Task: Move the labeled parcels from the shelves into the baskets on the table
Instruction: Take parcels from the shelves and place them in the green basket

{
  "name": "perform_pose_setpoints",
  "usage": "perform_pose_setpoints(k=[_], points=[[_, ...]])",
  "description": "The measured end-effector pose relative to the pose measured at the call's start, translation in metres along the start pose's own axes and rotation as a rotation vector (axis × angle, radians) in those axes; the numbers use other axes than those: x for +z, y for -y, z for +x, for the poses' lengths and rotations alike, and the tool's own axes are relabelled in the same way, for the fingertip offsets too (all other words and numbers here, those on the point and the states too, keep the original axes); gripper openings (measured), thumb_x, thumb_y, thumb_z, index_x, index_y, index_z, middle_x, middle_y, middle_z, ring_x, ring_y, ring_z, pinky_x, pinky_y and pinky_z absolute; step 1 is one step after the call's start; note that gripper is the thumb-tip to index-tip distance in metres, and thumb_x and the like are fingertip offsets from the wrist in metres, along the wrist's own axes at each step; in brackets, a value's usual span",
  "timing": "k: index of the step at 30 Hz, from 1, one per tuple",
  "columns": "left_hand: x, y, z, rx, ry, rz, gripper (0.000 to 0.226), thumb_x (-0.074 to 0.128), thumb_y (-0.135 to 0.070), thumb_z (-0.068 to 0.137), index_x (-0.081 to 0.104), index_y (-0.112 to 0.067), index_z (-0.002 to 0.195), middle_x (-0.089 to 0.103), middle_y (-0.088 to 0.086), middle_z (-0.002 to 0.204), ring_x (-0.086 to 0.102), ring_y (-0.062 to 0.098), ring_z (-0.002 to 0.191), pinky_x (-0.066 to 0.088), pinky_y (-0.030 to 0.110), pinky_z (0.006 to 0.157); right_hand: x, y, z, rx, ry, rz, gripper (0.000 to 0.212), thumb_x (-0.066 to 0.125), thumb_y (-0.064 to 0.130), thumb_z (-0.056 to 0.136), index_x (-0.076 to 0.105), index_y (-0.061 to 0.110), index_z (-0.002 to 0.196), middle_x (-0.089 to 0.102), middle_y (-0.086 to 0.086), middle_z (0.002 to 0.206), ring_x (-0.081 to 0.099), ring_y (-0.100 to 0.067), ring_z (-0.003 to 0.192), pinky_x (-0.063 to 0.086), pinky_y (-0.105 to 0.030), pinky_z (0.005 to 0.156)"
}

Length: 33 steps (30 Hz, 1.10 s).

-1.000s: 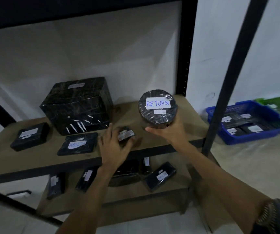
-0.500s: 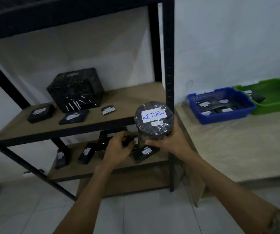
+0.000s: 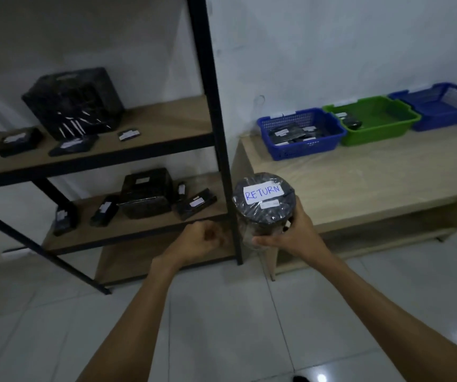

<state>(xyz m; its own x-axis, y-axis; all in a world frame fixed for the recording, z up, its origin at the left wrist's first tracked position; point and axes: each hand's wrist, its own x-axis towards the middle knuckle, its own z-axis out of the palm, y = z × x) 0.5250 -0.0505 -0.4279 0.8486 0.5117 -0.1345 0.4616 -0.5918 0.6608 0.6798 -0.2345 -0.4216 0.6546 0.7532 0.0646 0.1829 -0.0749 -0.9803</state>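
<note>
While the right hand (image 3: 290, 232) grips the round black parcel wrapped in clear film (image 3: 260, 213) from below and behind, thumb under its base and fingers curled round the far side, the parcel sits upright in the air with its white "RETURN" label facing up. It hangs just right of the black metal front upright of the shelf rack (image 3: 213, 119). Its left edge meets that post in the view, though I cannot tell whether they touch. The left hand (image 3: 199, 241) floats just left of the same post, level with the front edge of the lower wooden shelf board (image 3: 139, 227). Its fingers are curled into a fist, and nothing shows inside them.

Behind the parcel lies the near left corner of the pale wooden table (image 3: 373, 175), with a broad bare stretch of tabletop between that corner and the baskets. Three baskets line the table's back edge by the white wall. The near blue plastic basket (image 3: 304, 148) holds several black labeled packets. The green plastic basket (image 3: 370, 135) touches its right side and holds one dark packet. The far blue plastic basket (image 3: 442, 118) is just beyond the green one.

On the upper wooden shelf board (image 3: 161, 128), a large black wrapped box (image 3: 75, 103) stands toward the back, with three flat black packets nearer the front edge. More black packets crowd the lower board. White floor tiles (image 3: 222, 312) spread wide beneath both forearms.
</note>
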Motion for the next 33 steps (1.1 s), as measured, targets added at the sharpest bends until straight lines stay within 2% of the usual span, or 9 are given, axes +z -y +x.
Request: perform_pose_setpoints(k=[4,7,11,13,16,20,22,29,33], points=[[0.034,-0.032,0.01,-0.014,-0.017,0.013,0.019,0.073,-0.03,0.081,0.067,-0.022,0.097,0.067,-0.012,0.086,0.06,-0.008,0.075,0.045,0.011,0.07,-0.055,-0.019,-0.017,0.03,-0.059,0.007,0.093,0.095,0.013,0.04,0.043,0.046,0.109,0.06,0.022,0.108,0.06,0.008,0.096,0.054,-0.022,0.078],[0.062,-0.062,0.03,-0.019,0.018,0.011,0.032,0.07,-0.037,0.082,0.066,-0.02,0.109,0.069,-0.009,0.098,0.063,0.0,0.088,0.051,0.019,0.08,-0.112,-0.031,-0.017,0.035,-0.09,0.018,0.093,0.095,0.01,0.039,0.043,0.046,0.108,0.06,0.022,0.107,0.06,0.008,0.094,0.054,-0.022,0.077],[0.11,-0.12,0.069,-0.026,0.031,-0.031,0.028,0.069,-0.036,0.084,0.064,-0.023,0.109,0.069,-0.006,0.1,0.065,0.007,0.093,0.054,0.03,0.085,-0.201,-0.042,-0.005,0.023,-0.108,-0.002,0.09,0.094,0.01,0.041,0.042,0.047,0.106,0.061,0.02,0.106,0.06,0.003,0.096,0.053,-0.019,0.075],[0.128,-0.146,0.086,-0.04,0.034,-0.065,0.025,0.069,-0.036,0.085,0.062,-0.025,0.107,0.068,-0.004,0.1,0.065,0.01,0.093,0.054,0.032,0.084,-0.235,-0.042,0.001,0.02,-0.133,-0.01,0.087,0.093,0.006,0.043,0.043,0.043,0.105,0.06,0.021,0.103,0.06,0.008,0.09,0.051,-0.013,0.071],[0.167,-0.2,0.12,-0.026,0.064,-0.061,0.027,0.067,-0.036,0.086,0.062,-0.023,0.108,0.066,-0.003,0.099,0.063,0.008,0.089,0.052,0.024,0.075,-0.303,-0.058,0.017,0.024,-0.151,-0.02,0.083,0.091,0.003,0.045,0.043,0.039,0.103,0.059,0.021,0.099,0.058,0.01,0.079,0.049,-0.01,0.065],[0.197,-0.248,0.171,-0.027,0.071,-0.043,0.029,0.068,-0.038,0.085,0.062,-0.023,0.109,0.067,-0.005,0.096,0.062,0.003,0.083,0.049,0.015,0.069,-0.367,-0.076,0.054,0.054,-0.163,-0.061,0.092,0.093,0.008,0.043,0.042,0.035,0.115,0.061,0.017,0.103,0.06,0.0,0.087,0.053,-0.022,0.075],[0.207,-0.262,0.208,-0.024,0.063,-0.032,0.03,0.068,-0.038,0.085,0.062,-0.022,0.109,0.066,-0.008,0.095,0.062,0.003,0.083,0.05,0.016,0.069,-0.392,-0.088,0.081,0.055,-0.155,-0.078,0.095,0.093,0.008,0.043,0.041,0.036,0.117,0.061,0.019,0.103,0.06,0.002,0.088,0.053,-0.025,0.078],[0.238,-0.289,0.355,-0.007,0.11,-0.067,0.031,0.068,-0.037,0.085,0.064,-0.019,0.109,0.067,-0.004,0.096,0.061,0.001,0.079,0.045,0.012,0.064,-0.462,-0.127,0.188,0.115,-0.221,-0.082,0.094,0.093,0.006,0.044,0.04,0.038,0.115,0.059,0.023,0.101,0.057,0.018,0.083,0.053,-0.014,0.07],[0.237,-0.312,0.438,0.002,0.113,-0.06,0.033,0.067,-0.037,0.086,0.063,-0.016,0.112,0.067,0.0,0.1,0.063,0.01,0.084,0.049,0.02,0.07,-0.501,-0.129,0.253,0.111,-0.211,-0.081,0.098,0.092,0.006,0.044,0.038,0.035,0.12,0.057,0.024,0.104,0.057,0.019,0.086,0.051,-0.011,0.069]])
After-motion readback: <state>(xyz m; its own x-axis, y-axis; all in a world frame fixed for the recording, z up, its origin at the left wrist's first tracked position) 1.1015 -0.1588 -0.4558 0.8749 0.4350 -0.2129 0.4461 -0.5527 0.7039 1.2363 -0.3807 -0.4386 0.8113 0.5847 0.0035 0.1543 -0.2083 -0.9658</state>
